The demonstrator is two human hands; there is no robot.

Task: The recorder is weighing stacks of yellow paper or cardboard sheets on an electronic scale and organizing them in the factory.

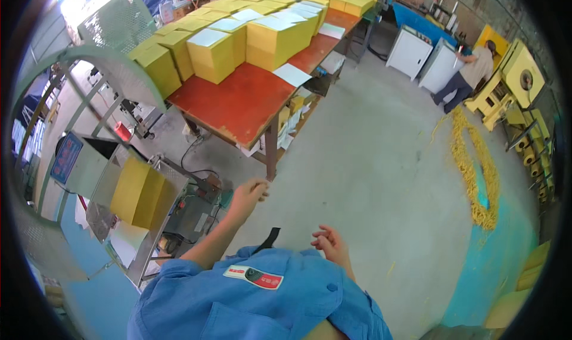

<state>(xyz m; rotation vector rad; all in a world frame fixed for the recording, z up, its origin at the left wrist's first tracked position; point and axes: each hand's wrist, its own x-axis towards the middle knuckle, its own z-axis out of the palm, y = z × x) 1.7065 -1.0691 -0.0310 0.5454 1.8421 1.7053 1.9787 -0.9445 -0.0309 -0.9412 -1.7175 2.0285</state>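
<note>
My left hand [249, 196] reaches forward in the air near the front corner leg of a red-topped table [229, 105], touching nothing that I can see. Its fingers are loosely bent, and nothing shows in them. In front of my body hangs my right hand [331, 245], above the grey floor, empty, with its fingers curled and apart. Left of my left arm, a yellow paper stack [138, 191] rests on a metal strapping machine [98, 200] with a tall rounded frame. On the red table stand many yellow blocks [271, 45], some topped with white sheets [292, 75].
Packages and papers fill a shelf [292, 122] under the table. Grey floor [369, 161] stretches to the right, where yellow strips [485, 203] lie heaped. A person [471, 72] bends beside white cabinets [409, 51] and a yellow machine [518, 75]. A cable [202, 172] runs near the strapping machine.
</note>
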